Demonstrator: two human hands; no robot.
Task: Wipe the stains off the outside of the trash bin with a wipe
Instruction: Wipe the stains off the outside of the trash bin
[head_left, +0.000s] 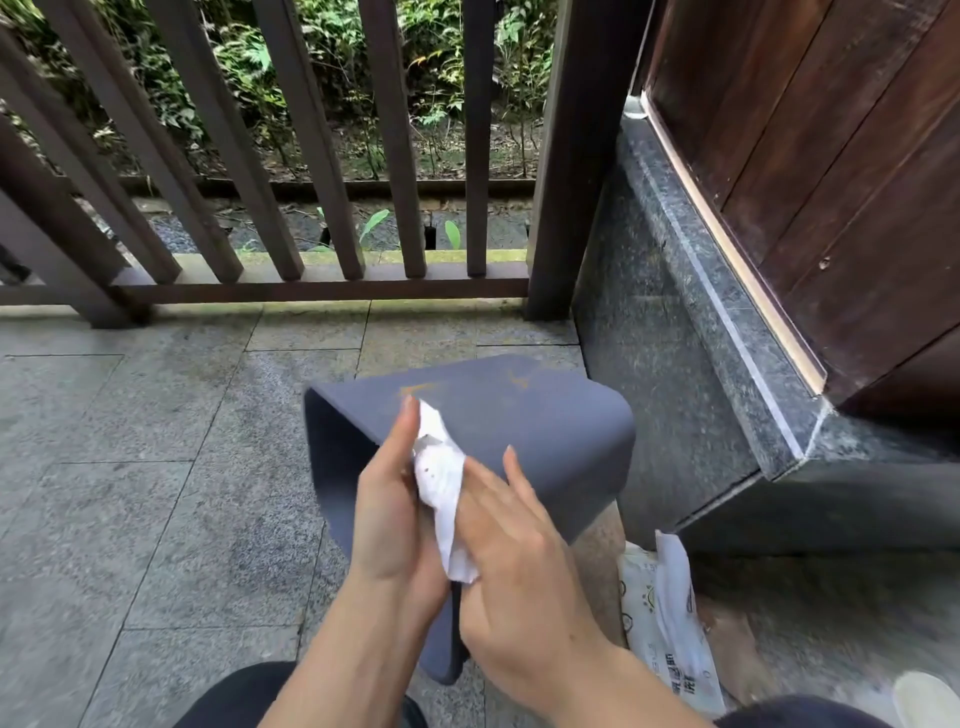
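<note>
- One dark blue-grey plastic trash bin (545, 436) lies tipped on the grey stone floor (130, 467), with orange stains on its upper side.
- One crumpled white wipe (441, 483) sits above it, pinched between the left hand (387, 509) and right hand (514, 566).
- One white wipes packet (670, 623) lies beside the bin.

Your left hand (387, 512) is raised edge-on, fingers straight and pressed together, pointing up and away from you — the palm faces right. Your right hand (511, 566) sits just beside it, back of the hand up, fingers spread and stretched forward, the palm turned in toward the left one. Both bare forearms come up from the bottom of the view and converge — your wrists nearly touch.
</note>
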